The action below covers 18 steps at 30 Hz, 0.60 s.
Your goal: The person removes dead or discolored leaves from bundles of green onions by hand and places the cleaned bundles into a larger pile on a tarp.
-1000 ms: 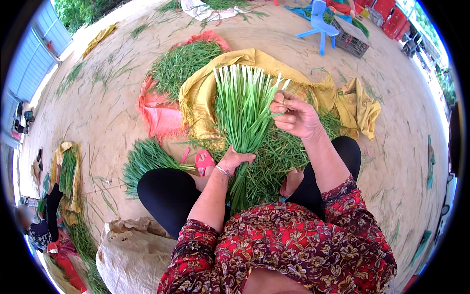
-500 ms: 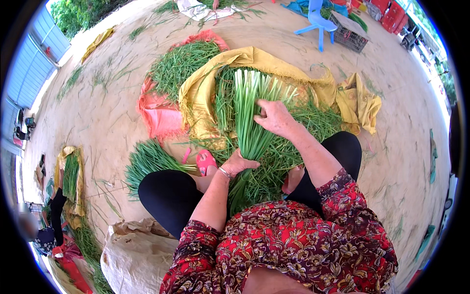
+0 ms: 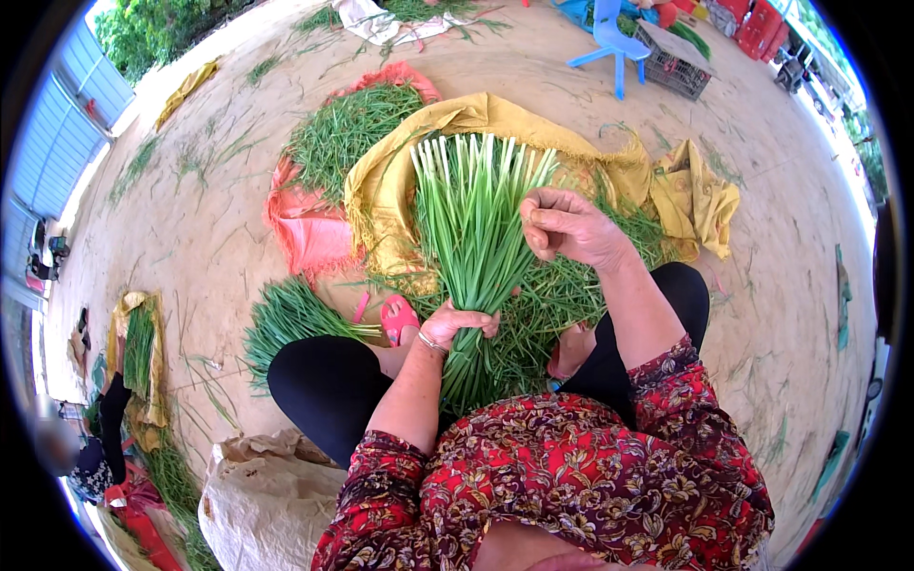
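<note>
A thick bunch of chives (image 3: 471, 214) stands fanned out before me, its pale cut ends pointing away. My left hand (image 3: 459, 324) is wrapped round its lower part, and the leaf ends hang below the grip. Beside the bunch's right edge, my right hand (image 3: 571, 226) is closed, thumb against curled fingers; anything in them is too small or hidden to make out. Loose chives (image 3: 562, 295) lie heaped between my legs, partly on a yellow cloth sack (image 3: 381, 205). Left of my pink sandal, a neat pile of chives (image 3: 300, 319) rests on the ground.
More greens (image 3: 357, 128) lie on a pink sack (image 3: 309, 228) beyond. A crumpled yellow cloth (image 3: 695, 200) is at the right. Farther back stand a blue chair (image 3: 614, 43) and a crate (image 3: 671, 62). A whitish sack (image 3: 267, 495) sits by my left hip; another person (image 3: 90, 457) is at far left.
The bunch has spread into a wider fan and its tips have shifted left. My right hand has drawn off the stalks to the right, its fingers more tightly curled.
</note>
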Available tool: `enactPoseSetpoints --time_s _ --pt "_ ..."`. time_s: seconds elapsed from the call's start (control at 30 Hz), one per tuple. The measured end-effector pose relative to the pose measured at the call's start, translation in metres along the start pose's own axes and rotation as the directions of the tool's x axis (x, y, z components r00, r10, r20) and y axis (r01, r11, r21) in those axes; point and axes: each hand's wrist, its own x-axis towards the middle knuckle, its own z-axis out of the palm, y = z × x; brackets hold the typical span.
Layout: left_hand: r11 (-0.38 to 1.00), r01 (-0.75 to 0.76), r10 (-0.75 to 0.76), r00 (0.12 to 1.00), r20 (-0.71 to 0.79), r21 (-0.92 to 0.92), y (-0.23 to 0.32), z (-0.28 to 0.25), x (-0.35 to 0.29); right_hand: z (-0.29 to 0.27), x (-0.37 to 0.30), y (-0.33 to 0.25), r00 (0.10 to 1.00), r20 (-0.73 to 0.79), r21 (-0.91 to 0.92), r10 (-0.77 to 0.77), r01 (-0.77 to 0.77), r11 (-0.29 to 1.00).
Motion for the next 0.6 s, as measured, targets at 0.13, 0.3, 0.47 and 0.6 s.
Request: enactPoseSetpoints --time_s 0.13,0.3,0.47,0.6 --pt "1.0 0.022 -0.022 1.0 -0.017 0.022 -0.001 -0.003 0.002 0.012 0.007 0.001 0.999 0.016 -0.071 -0.028 0.029 0.997" --pt "0.988 0.1 -0.076 0.979 -0.191 0.122 -0.001 0.0 0.0 0.022 0.034 0.047 0.958 -0.188 -0.939 -0.218 -0.11 0.327" --pt "0.962 0.123 -0.059 0.965 -0.257 0.243 -0.012 -0.012 0.0 -0.004 0.035 0.058 0.974 -0.176 -0.933 -0.143 -0.119 0.339" --pt "0.987 0.021 0.009 0.984 -0.18 0.162 -0.011 -0.008 0.003 -0.011 0.024 0.051 0.931 -0.364 -0.678 -0.003 -0.263 0.686"
